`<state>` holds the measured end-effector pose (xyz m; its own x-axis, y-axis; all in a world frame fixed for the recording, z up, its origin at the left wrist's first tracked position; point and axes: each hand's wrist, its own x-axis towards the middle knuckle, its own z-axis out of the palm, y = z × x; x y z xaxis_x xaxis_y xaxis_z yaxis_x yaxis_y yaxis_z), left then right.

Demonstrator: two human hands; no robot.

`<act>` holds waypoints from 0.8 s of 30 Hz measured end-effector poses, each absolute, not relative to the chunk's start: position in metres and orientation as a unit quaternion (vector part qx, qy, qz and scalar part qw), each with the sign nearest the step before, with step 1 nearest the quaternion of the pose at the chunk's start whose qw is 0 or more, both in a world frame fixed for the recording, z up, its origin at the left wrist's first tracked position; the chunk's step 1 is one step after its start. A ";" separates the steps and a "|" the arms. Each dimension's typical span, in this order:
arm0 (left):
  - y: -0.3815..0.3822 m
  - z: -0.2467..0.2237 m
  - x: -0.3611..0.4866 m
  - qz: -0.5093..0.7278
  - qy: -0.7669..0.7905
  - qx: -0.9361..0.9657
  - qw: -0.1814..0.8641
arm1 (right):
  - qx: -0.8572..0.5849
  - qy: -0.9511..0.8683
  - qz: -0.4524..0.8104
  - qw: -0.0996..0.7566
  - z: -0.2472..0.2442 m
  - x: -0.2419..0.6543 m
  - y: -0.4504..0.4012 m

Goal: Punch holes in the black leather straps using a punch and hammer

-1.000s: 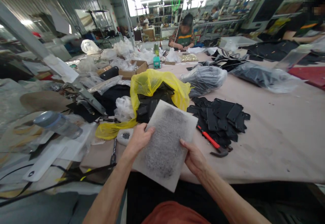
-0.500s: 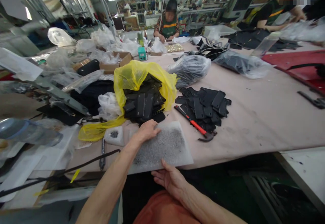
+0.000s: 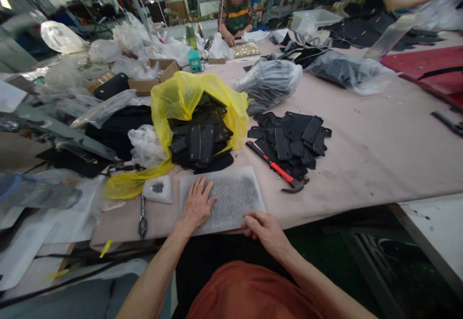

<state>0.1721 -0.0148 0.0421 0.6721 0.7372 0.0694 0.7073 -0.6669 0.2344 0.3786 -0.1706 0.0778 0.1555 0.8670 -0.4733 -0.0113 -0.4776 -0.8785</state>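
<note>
A white board (image 3: pixel 257 184) with a grey, speckled, worn middle lies at the table's near edge. My left hand (image 3: pixel 198 202) rests flat on its left part, fingers stretched out. At the board's near right corner is my right hand (image 3: pixel 263 227), its fingers curled in and the thumb against them; whether anything is between them is hidden. A hammer (image 3: pixel 278 168) with a red and black handle lies right of the board, beside a pile of flat black pieces (image 3: pixel 289 140). More black pieces (image 3: pixel 200 143) spill from a yellow plastic bag (image 3: pixel 164 99) beyond the board.
Left of the board are a small white block (image 3: pixel 164 194) with a dark patch and a dark metal tool (image 3: pixel 142 220). Clear plastic bags and a cardboard box (image 3: pixel 168 71) crowd the left. A wrapped grey bundle (image 3: pixel 269 85) lies farther back. Two people work across the table.
My left hand has come back from the board's far edge and flattened on its left side. My right hand has moved right and up to the near corner, fingers now curled.
</note>
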 end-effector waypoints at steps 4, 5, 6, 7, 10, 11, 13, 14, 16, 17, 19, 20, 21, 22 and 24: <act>-0.024 0.038 0.159 0.081 0.409 0.906 0.077 | -0.748 -0.469 0.255 0.395 0.063 0.420 -0.157; -0.027 0.037 0.155 0.083 0.414 0.904 0.073 | -0.750 -0.493 0.227 0.378 0.056 0.425 -0.154; -0.030 0.036 0.152 0.084 0.421 0.901 0.069 | -0.751 -0.513 0.209 0.359 0.049 0.428 -0.152; -0.034 0.036 0.148 0.084 0.428 0.897 0.067 | -0.754 -0.527 0.194 0.340 0.041 0.429 -0.150; -0.046 0.036 0.139 0.083 0.448 0.888 0.066 | -0.765 -0.556 0.139 0.294 0.024 0.422 -0.149; -0.050 0.037 0.136 0.082 0.453 0.885 0.066 | -0.768 -0.559 0.123 0.287 0.020 0.419 -0.150; -0.057 0.039 0.132 0.077 0.462 0.881 0.067 | -0.769 -0.562 0.106 0.285 0.015 0.415 -0.152; -0.060 0.040 0.130 0.075 0.467 0.878 0.068 | -0.768 -0.563 0.104 0.286 0.013 0.414 -0.152; -0.066 0.042 0.127 0.069 0.476 0.874 0.070 | -0.764 -0.568 0.103 0.288 0.010 0.415 -0.153; -0.068 0.042 0.126 0.067 0.480 0.871 0.073 | -0.761 -0.571 0.103 0.288 0.009 0.416 -0.153; -0.073 0.043 0.123 0.068 0.486 0.867 0.081 | -0.757 -0.578 0.105 0.285 0.009 0.418 -0.153; -0.076 0.042 0.121 0.068 0.489 0.865 0.085 | -0.757 -0.581 0.106 0.279 0.009 0.418 -0.153; -0.079 0.042 0.119 0.069 0.492 0.863 0.087 | -0.758 -0.585 0.105 0.269 0.010 0.417 -0.154; -0.082 0.041 0.117 0.069 0.495 0.861 0.089 | -0.760 -0.589 0.104 0.254 0.011 0.416 -0.155; -0.089 0.039 0.112 0.071 0.499 0.859 0.090 | -0.763 -0.600 0.103 0.216 0.013 0.412 -0.160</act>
